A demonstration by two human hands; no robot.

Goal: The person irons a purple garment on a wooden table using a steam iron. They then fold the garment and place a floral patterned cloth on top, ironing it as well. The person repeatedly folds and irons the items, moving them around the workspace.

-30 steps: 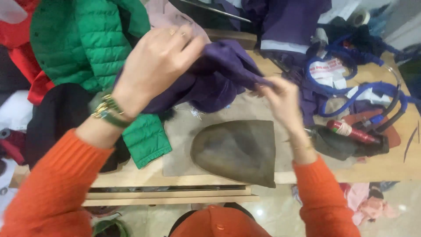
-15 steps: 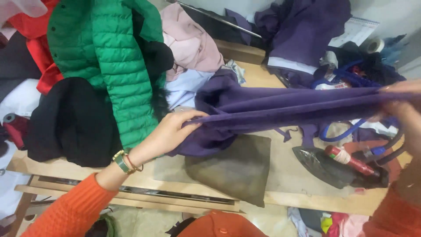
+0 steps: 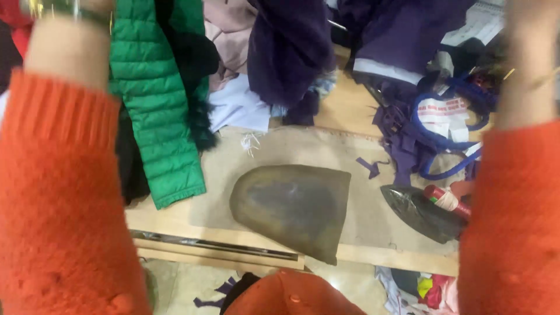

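In the head view both arms in orange sleeves are raised, the left forearm (image 3: 64, 52) at the upper left and the right forearm (image 3: 528, 76) at the upper right; the hands themselves are cut off by the top edge, so I cannot tell their grip. A dark purple garment (image 3: 289, 52) hangs at top centre above the worn grey pressing pad (image 3: 291, 207), with a green quilted jacket (image 3: 154, 111) to the left and an iron (image 3: 423, 213) at the right. This looks like lifting the garment up to shake it out; laying it flat would need it lowered onto the pad.

1 head camera, looking steeply down, close over worktable (image 3: 373, 151)
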